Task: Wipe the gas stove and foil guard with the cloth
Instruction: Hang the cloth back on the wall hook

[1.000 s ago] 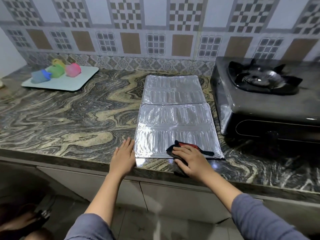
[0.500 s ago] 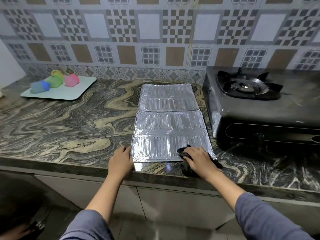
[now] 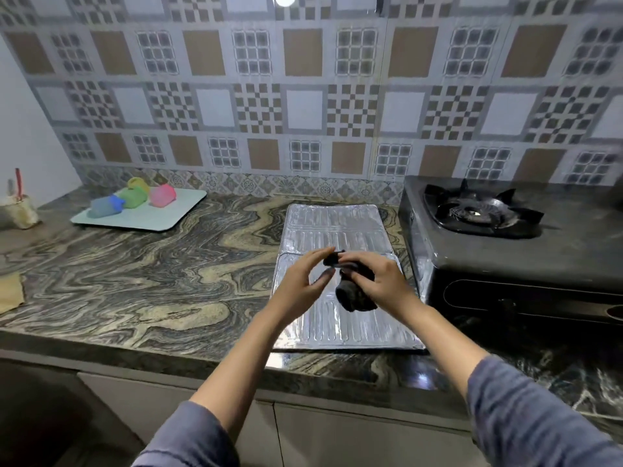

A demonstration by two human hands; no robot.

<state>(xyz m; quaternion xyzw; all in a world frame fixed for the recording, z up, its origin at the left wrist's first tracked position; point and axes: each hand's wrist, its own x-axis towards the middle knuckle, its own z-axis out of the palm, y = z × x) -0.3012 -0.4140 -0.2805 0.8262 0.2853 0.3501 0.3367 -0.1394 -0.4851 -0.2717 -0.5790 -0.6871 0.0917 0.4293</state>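
Observation:
A silver foil guard (image 3: pixel 333 227) lies flat on the marble counter, just left of the black gas stove (image 3: pixel 505 261). Above the guard's near half, my right hand (image 3: pixel 381 281) grips a bunched dark cloth (image 3: pixel 354 296), lifted off the foil. My left hand (image 3: pixel 303 281) is raised beside it, fingers spread, its fingertips touching the cloth's upper end. The stove's burner grate (image 3: pixel 482 210) sits at the back right.
A pale tray (image 3: pixel 161 214) holds blue, green, yellow and pink cups at the back left. A cup with utensils (image 3: pixel 20 210) stands at the far left edge, and a tan cloth (image 3: pixel 10 293) lies below it. The counter's front edge runs under my forearms.
Both hands have lifted off the counter. The right hand raised the cloth from the foil's front edge into the air, and the left hand left the guard's corner and came up to the cloth.

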